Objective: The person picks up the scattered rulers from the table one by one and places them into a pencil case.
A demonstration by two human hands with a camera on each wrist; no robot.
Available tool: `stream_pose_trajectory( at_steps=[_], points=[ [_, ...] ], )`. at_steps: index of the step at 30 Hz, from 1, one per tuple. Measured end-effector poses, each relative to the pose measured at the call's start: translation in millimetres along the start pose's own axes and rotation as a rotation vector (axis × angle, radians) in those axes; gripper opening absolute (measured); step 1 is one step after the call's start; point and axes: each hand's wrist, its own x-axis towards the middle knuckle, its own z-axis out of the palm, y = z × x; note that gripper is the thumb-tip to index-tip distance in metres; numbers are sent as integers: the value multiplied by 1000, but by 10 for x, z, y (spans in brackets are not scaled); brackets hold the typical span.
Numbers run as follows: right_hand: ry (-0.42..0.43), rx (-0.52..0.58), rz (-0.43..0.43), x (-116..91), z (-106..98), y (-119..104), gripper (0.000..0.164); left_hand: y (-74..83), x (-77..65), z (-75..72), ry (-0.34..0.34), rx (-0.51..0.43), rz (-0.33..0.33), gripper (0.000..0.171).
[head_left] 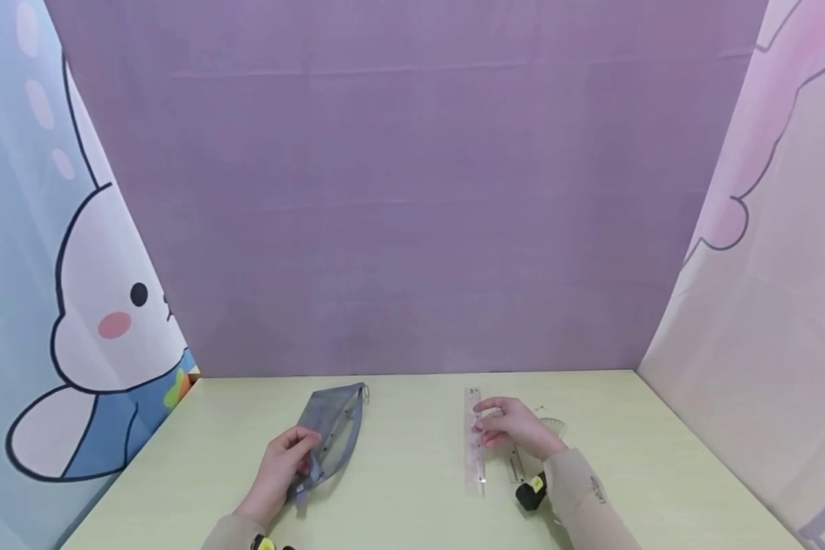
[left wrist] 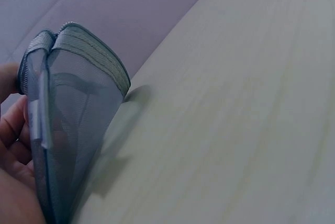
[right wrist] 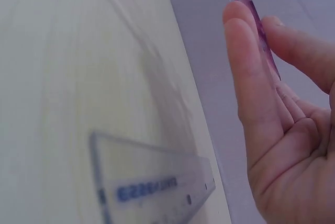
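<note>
"What did we have in the left hand [head_left: 278,470]?"

"We had the grey mesh pouch [head_left: 321,407], pinched between thumb and fingers. Its zip edges [left wrist: 91,48] stood apart at the top, and it was at the left part of the pale table [head_left: 406,458]."

"And in the right hand [head_left: 519,428]?"

"There we held the clear, pinkish ruler [head_left: 470,461] narrowly between thumb and fingertips, to the right of the pouch and well apart from it."

"Did the ruler's near end touch the table?"

"We could not tell."

"What else lay near that hand?"

"We saw a clear protractor [head_left: 556,425] just beside the wrist, partly hidden, and, from the right wrist, a clear plastic piece [right wrist: 157,174] with blurred blue lettering. Behind everything hung a purple cloth [head_left: 412,191]."
</note>
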Motion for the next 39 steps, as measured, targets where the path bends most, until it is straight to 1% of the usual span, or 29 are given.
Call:
stream_pose_trajectory(
  at_steps=[8,21,27,33,39],
  points=[
    [-16,74,9,29,-10,29,46,-16,19,-6,17,5,7,20],
    [-25,92,-21,-1,-5,-41,49,-6,19,-9,22,-4,2,20],
    [-51,149,-14,20,9,-17,48,34,-11,4,23,16,-9,20],
    [-50,147,-15,29,5,7,48,105,-26,7,15,22,21,24],
    [-49,138,-3,41,9,13,48,171,-42,-12,6,24,52,20]
  ],
)
